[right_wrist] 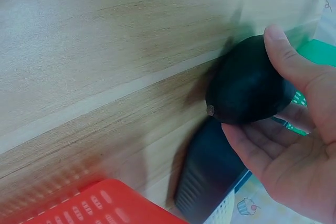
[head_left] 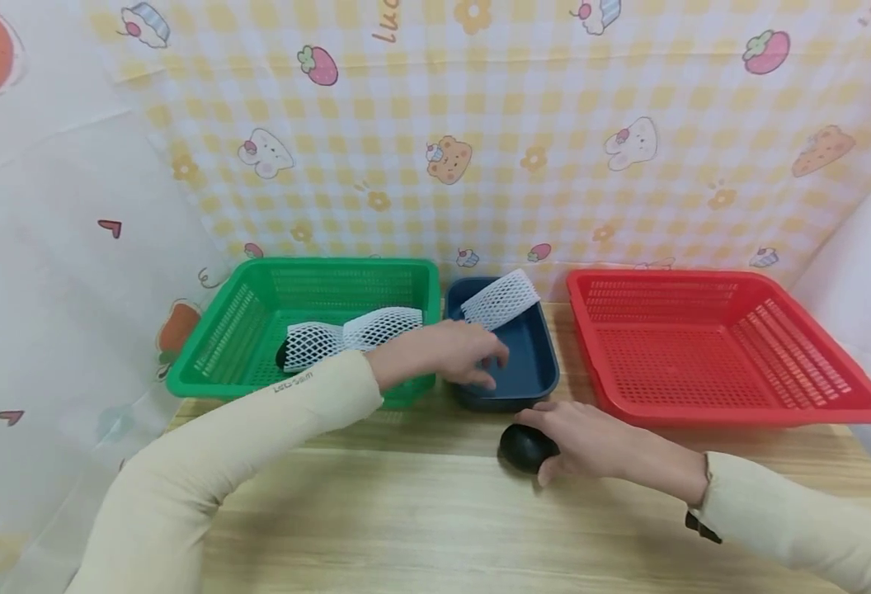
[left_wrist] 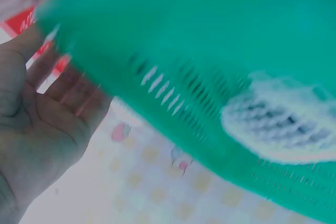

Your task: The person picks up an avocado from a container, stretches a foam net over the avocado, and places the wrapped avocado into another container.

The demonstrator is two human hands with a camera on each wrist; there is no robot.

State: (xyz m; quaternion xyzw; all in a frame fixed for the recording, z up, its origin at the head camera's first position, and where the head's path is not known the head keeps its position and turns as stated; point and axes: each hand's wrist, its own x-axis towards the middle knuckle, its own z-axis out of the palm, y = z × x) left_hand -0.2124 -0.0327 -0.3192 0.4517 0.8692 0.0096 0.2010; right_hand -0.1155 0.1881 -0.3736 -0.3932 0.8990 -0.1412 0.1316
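Observation:
My right hand (head_left: 587,439) grips a dark, egg-shaped avocado (head_left: 526,448) between thumb and fingers, just in front of the blue tray. In the right wrist view a small stem nub shows on the avocado (right_wrist: 247,85). My left hand (head_left: 459,351), fingers loosely bent and holding nothing, hovers between the green basket (head_left: 339,285) and the blue tray (head_left: 524,355). A white foam net sleeve (head_left: 501,299) leans over the tray's back rim. Inside the green basket lie white foam nets (head_left: 383,327), at least one around a dark thing (head_left: 315,343); my left arm partly covers them.
At the right stands a red basket (head_left: 666,363) with slotted walls. Wood-grain table (head_left: 376,511) extends in front of the containers. A patterned cloth (head_left: 406,107) hangs right behind them, and white sheeting (head_left: 57,272) closes the left side.

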